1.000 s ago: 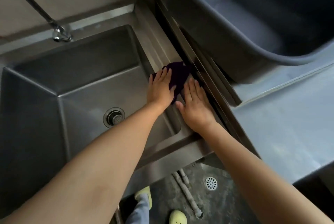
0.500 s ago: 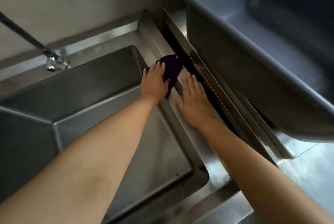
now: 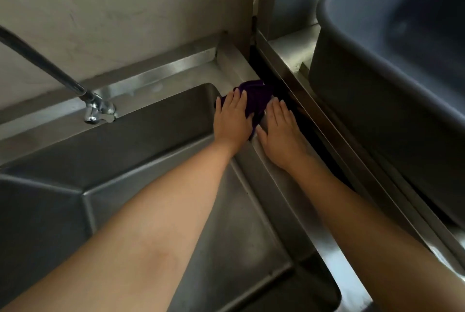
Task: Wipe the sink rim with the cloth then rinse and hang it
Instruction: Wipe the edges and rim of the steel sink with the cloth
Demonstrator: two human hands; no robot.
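Note:
A dark purple cloth (image 3: 256, 100) lies bunched on the right rim of the steel sink (image 3: 281, 185), close to the sink's back right corner. My left hand (image 3: 232, 120) presses flat on the cloth's left part, fingers straight and pointing away from me. My right hand (image 3: 281, 132) lies flat on the rim just right of it, fingertips touching the cloth's near edge. Part of the cloth is hidden under my left palm.
A tap (image 3: 98, 110) on a long pipe hangs over the basin's back left. A large grey plastic tub (image 3: 377, 100) stands on the steel counter to the right, beyond a dark gap. A plain wall rises behind the sink.
Both hands have slid the cloth along the right rim away from me, toward the back corner. The view has shifted forward, so the drain and the floor are out of sight.

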